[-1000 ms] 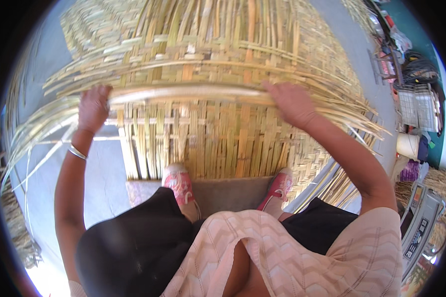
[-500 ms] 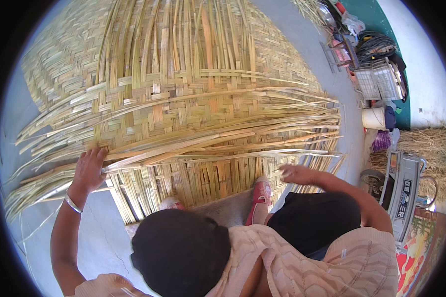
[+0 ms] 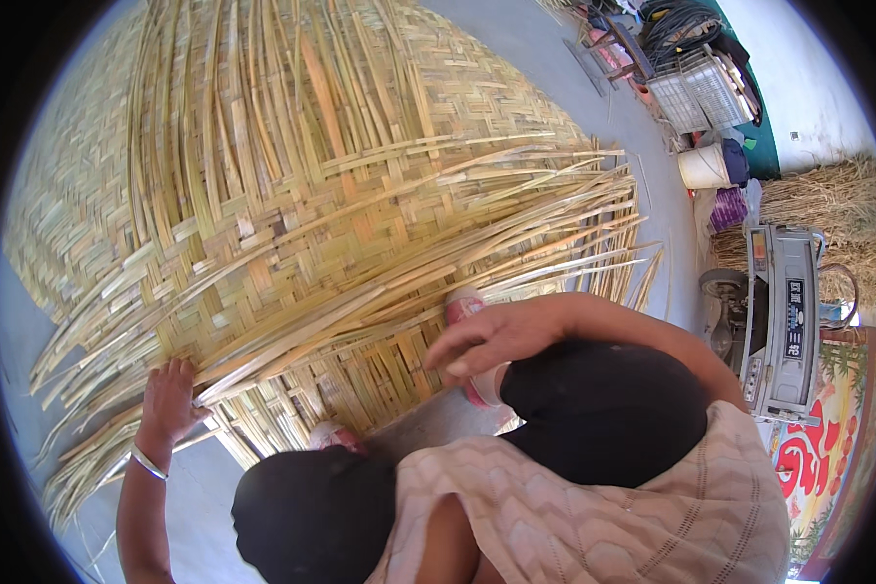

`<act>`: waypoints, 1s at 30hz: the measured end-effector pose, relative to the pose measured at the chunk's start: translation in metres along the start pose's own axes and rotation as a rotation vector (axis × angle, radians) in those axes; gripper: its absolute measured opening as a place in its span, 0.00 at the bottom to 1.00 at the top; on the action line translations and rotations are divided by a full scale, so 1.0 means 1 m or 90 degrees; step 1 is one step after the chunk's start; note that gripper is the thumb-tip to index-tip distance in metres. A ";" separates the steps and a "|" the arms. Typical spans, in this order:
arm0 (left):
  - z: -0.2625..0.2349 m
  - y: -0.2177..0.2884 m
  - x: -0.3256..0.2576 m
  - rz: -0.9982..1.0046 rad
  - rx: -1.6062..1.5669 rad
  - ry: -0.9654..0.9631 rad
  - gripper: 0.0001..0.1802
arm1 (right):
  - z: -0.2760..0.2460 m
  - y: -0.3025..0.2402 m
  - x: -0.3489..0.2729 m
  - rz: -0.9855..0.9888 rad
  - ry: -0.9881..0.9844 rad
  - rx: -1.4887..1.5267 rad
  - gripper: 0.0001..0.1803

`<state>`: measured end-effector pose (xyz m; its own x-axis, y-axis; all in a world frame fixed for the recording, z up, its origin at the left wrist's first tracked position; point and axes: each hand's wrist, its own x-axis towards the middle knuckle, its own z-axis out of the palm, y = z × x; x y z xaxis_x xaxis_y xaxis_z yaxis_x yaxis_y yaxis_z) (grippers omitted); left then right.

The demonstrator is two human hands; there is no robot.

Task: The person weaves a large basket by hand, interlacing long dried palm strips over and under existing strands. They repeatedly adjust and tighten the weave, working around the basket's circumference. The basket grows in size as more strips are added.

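A large woven mat of split reed or cane strips (image 3: 311, 229) lies on the floor before me, with long loose strips fanning past its left and right sides. At the near left edge my left hand (image 3: 170, 401) presses on a bundle of strips (image 3: 292, 346), its bent fingers over the far side and the thumb on the near side. What lies under the palm is hidden. My right hand (image 3: 477, 341) hangs in front of my knee above the near edge of the weave. Its fingers are loosely bent and apart, with nothing in them.
My pink shoes (image 3: 331, 435) are at the mat's near edge, between my black-clad knees. Along the right wall stand a white bucket (image 3: 703, 167), a wire crate (image 3: 686, 97), a coil of black hose (image 3: 679, 31), a grey three-wheeled vehicle (image 3: 784, 321) and a straw heap (image 3: 827, 200).
The view has turned, so the mat slants more. My right hand has moved left and nearer, from over the mat's right part to in front of my knee. My left hand stays at the left edge.
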<state>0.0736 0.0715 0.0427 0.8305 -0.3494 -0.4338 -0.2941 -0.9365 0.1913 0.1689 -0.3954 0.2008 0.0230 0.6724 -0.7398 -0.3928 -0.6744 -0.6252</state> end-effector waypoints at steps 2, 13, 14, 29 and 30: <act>-0.001 0.005 0.008 -0.045 0.025 -0.035 0.40 | -0.019 0.008 0.022 -0.015 0.020 0.095 0.27; -0.059 0.053 0.018 -0.178 0.024 -0.137 0.46 | -0.254 0.129 0.092 -0.375 0.688 0.436 0.10; -0.072 0.061 0.023 -0.199 0.018 -0.136 0.45 | -0.271 0.129 0.094 -0.425 0.678 0.491 0.15; -0.209 0.176 0.227 -0.107 0.047 -0.111 0.29 | -0.308 0.136 0.088 -0.435 0.452 0.913 0.13; -0.208 0.184 0.250 -0.101 0.032 -0.114 0.28 | -0.306 0.136 0.084 -0.435 0.443 0.883 0.14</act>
<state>0.3253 -0.1815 0.1523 0.7728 -0.1935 -0.6044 -0.1937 -0.9789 0.0657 0.3985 -0.5241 -0.0225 0.7388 0.1999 -0.6436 -0.5823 0.6702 -0.4603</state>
